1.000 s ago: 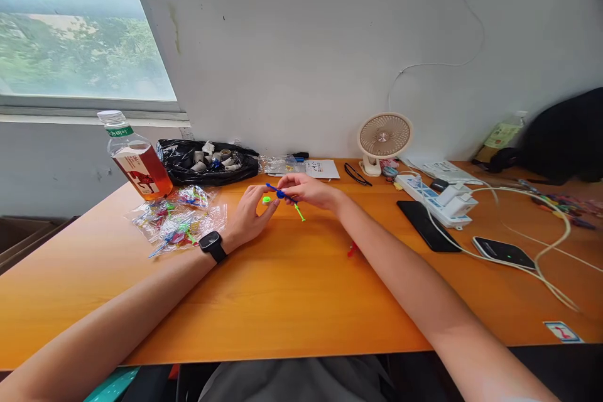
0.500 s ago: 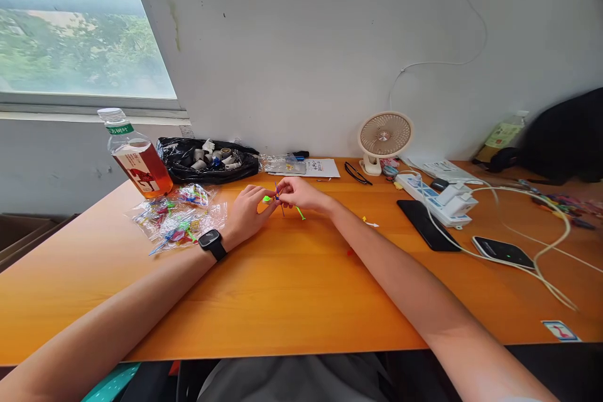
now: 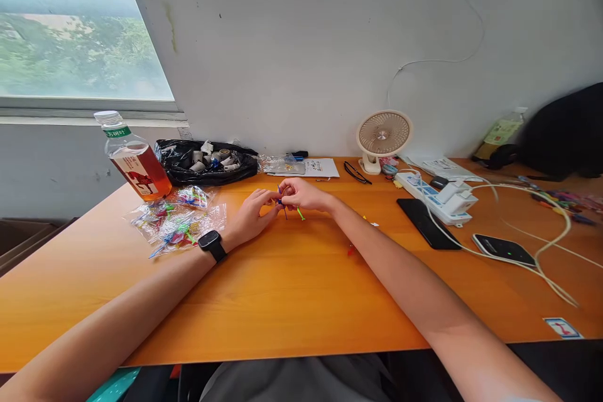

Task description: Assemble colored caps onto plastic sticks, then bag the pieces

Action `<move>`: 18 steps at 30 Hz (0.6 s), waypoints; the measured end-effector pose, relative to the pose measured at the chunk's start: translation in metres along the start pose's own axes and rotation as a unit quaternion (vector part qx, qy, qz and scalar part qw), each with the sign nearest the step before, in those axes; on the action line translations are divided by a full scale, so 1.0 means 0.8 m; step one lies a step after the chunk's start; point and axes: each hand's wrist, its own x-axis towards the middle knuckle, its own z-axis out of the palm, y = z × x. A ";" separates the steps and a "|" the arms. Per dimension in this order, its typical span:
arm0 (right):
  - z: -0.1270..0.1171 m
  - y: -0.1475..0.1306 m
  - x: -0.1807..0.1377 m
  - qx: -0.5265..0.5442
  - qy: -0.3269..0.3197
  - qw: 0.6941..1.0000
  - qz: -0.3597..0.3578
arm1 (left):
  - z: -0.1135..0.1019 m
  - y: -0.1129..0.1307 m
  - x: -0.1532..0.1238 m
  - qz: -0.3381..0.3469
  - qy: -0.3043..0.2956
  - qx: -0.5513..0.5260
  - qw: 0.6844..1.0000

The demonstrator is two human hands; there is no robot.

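Observation:
Near the middle of the table, my left hand (image 3: pixel 254 212) and my right hand (image 3: pixel 304 193) meet over a small, thin blue plastic piece (image 3: pixel 285 213). Both hands are closed, with their fingertips pinching it from either side; most of it is hidden by the fingers. A bright green plastic stick (image 3: pixel 300 214) pokes out below my right hand, and whether it joins the blue piece I cannot tell. Beside my right forearm lie a small red piece (image 3: pixel 350 250) and a white piece (image 3: pixel 375 223). Clear bags of colourful plastic parts (image 3: pixel 176 226) lie left of my left hand.
A tea bottle (image 3: pixel 139 166) stands behind the bags, next to a black plastic bag (image 3: pixel 176 163) of grey items. Along the wall are papers (image 3: pixel 323 168), glasses (image 3: pixel 357 173) and a fan (image 3: pixel 384 133). A power strip (image 3: pixel 428 198), dark phone (image 3: pixel 426 223) and cables occupy the right.
Both hands stay together, with slight finger movement around the blue piece. The green part that showed between the hands is now hidden. The view has shifted slightly.

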 end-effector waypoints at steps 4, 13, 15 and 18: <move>0.003 0.004 0.001 -0.121 0.040 0.992 -0.001 | 0.001 0.005 0.002 0.005 -0.006 0.013 1.000; -0.049 0.002 -0.002 -0.239 0.068 0.963 0.108 | 0.000 -0.004 -0.001 -0.037 -0.043 0.132 0.990; -0.078 -0.009 -0.017 -0.242 0.039 0.961 0.127 | 0.001 -0.007 -0.002 -0.045 -0.044 0.153 0.986; -0.133 -0.029 -0.054 -0.287 -0.031 0.941 0.175 | 0.002 -0.009 -0.003 -0.045 -0.038 0.171 0.983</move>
